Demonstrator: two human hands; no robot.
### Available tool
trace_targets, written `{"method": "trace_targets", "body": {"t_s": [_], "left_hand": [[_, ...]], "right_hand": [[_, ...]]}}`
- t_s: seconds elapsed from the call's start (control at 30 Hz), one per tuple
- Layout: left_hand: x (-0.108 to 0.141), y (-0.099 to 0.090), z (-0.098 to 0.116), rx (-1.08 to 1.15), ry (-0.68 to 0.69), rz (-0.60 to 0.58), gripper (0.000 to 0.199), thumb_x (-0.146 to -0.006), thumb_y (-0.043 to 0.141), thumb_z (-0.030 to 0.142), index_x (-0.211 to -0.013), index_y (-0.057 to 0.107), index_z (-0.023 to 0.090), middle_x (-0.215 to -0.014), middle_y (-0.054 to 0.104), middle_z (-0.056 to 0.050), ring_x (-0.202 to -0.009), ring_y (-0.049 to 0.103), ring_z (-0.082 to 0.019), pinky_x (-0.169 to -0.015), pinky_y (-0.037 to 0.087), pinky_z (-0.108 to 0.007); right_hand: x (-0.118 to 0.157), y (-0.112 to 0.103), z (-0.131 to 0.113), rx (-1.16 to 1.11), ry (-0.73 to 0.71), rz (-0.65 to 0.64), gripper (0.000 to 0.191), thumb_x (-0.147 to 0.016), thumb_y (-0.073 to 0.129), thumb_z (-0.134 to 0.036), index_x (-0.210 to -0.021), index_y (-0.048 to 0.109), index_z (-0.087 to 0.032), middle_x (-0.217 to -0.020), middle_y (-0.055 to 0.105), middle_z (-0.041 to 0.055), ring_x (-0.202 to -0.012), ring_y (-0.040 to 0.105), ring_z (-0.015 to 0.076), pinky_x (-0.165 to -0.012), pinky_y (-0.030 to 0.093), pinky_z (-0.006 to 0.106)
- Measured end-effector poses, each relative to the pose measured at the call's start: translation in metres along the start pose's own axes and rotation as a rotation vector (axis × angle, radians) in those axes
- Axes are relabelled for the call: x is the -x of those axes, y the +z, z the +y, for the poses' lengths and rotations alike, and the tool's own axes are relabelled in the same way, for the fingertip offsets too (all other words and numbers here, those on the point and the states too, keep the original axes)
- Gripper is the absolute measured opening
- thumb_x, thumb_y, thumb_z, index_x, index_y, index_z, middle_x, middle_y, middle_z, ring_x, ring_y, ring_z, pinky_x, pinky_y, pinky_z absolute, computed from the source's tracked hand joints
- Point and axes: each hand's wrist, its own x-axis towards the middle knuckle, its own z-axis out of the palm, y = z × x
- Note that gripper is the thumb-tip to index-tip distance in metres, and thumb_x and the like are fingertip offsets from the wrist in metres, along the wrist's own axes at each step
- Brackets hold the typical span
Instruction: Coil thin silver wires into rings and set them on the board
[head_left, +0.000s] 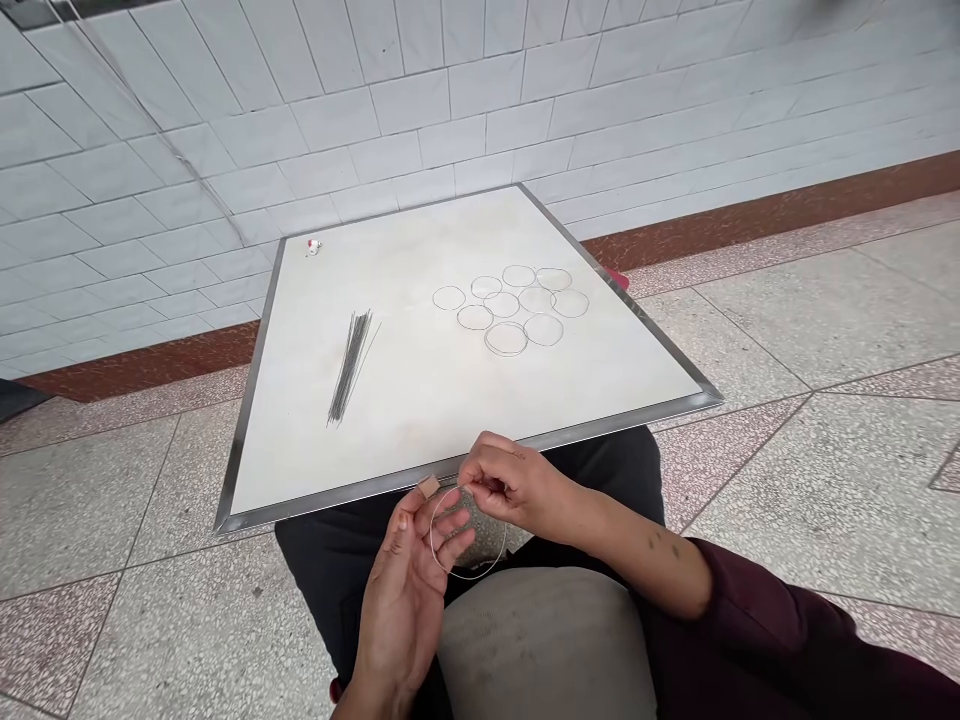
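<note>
Over my lap, just off the table's near edge, my right hand (501, 482) is closed in a pinch on a thin wire ring (472, 578). The ring hangs down from those fingertips and passes in front of the fingers of my left hand (412, 570). That left hand is turned palm up, its fingers apart and loosely curled. A tan wrapping (428, 487), perhaps tape, covers one of its fingertips. Whether the left fingers touch the wire is hard to tell.
A white table (405, 400) with a metal rim stands before me. Several wire rings (506, 338) lie at its right, some overlapping. A bundle of straight wires (349, 370) lies at left. A small red-and-white object (313, 246) sits in the far left corner, near the tiled wall (412, 100).
</note>
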Motion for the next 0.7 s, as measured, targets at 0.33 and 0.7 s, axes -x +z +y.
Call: {"method": "trace_targets", "body": {"t_s": [0.33, 0.7], "left_hand": [[-0.004, 0.016, -0.002, 0.231, -0.224, -0.193, 0.057, -0.093, 0.04, 0.064, -0.13, 0.061, 0.027, -0.142, 0.057, -0.01, -0.14, 0.039, -0.03, -0.107, 0.039, -0.052], [-0.004, 0.016, -0.005, 0.266, -0.231, -0.248, 0.061, -0.094, 0.034, 0.063, -0.134, 0.059, 0.024, -0.141, 0.057, -0.012, -0.141, 0.036, -0.031, -0.107, 0.036, -0.052]], "right_hand": [[-0.004, 0.009, -0.011, 0.038, -0.081, -0.006, 0.011, -0.088, 0.056, -0.008, -0.088, 0.06, -0.018, -0.084, 0.064, 0.0026, -0.07, 0.057, 0.0119, -0.062, 0.049, 0.023], [-0.001, 0.016, -0.009, 0.242, -0.163, -0.105, 0.014, -0.097, 0.056, -0.018, -0.1, 0.068, -0.022, -0.096, 0.071, 0.0033, -0.092, 0.056, 0.019, -0.081, 0.044, 0.036]]}}
